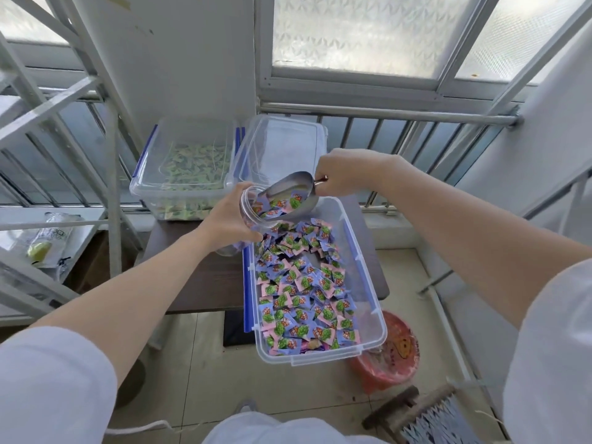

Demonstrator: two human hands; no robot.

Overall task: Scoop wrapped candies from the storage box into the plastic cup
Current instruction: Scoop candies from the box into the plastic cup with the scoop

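Observation:
A clear storage box (368,283) with blue clips sits on a dark table, holding a layer of pink, blue and green wrapped candies (301,296). My left hand (227,224) grips a clear plastic cup (248,206), tilted with its mouth toward the right, over the box's far left corner. My right hand (346,174) holds the handle of a metal scoop (290,190). The scoop is tipped down with its lip inside the cup's mouth, and several candies lie at its front edge and in the cup.
A second clear box (150,190) with green-wrapped candies stands behind on the left, with a clear lid (288,145) leaning beside it. A red bucket (394,350) stands on the floor at the right. Metal railings and a shelf frame lie left and behind.

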